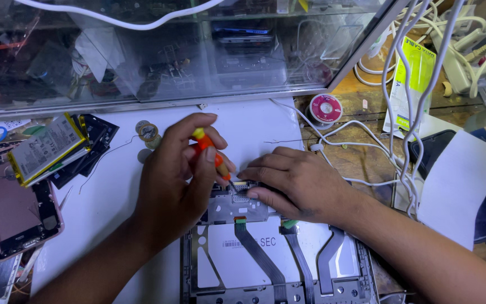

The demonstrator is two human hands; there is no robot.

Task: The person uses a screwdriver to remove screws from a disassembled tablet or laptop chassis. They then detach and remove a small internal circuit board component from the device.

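Left hand grip closed on orange screwdriver; right hand presses flat on opened tablet.

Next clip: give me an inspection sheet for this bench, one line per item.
Surface: white mat on a wooden bench.
Job's things: opened tablet, ribbon cables exposed; orange screwdriver, tip at its top edge.
Clutter: opened phone, battery, solder spool, paper.
Grippers: left hand grips the screwdriver; right hand presses on the tablet.
Cables: white cables hang at right.
Surroundings: glass case behind, full of parts.
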